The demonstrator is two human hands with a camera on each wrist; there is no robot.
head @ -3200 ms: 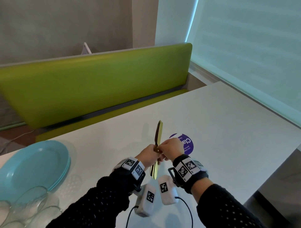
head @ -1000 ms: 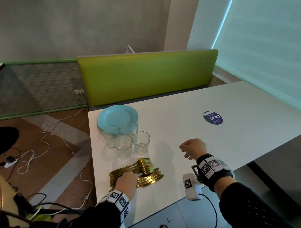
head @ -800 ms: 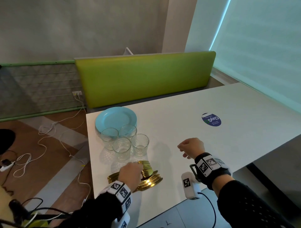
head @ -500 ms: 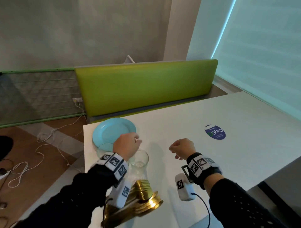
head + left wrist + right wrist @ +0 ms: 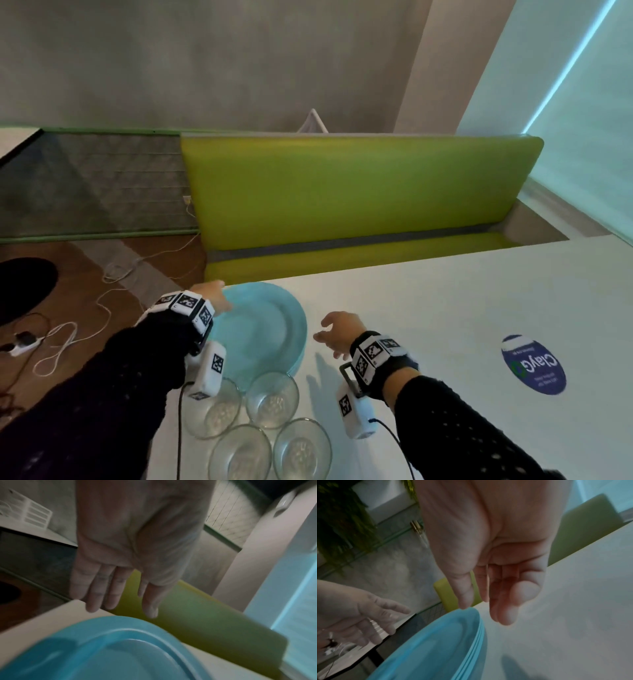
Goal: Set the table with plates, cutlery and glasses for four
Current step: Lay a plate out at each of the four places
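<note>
The left hand [image 5: 215, 297] and right hand [image 5: 337, 330] hover with fingers extended, holding nothing, at opposite sides of the stack of blue plates [image 5: 263, 329]. The stack rests on the white table [image 5: 445, 308] near its corner. Four glasses [image 5: 272, 399] stand just beside the stack, on its near side.

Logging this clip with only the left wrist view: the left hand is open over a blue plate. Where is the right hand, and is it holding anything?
Observer: The right hand is empty, fingers loosely spread, at the opposite rim of the stack of round light-blue plates. I cannot tell whether it touches the rim.
Operator: A stack? I see one plate.
Observer: The right wrist view shows several layered rims at that edge.
Operator: Are any glasses out?
Observer: Four clear drinking glasses stand clustered on the white table, right by the stack on the person's side.
</note>
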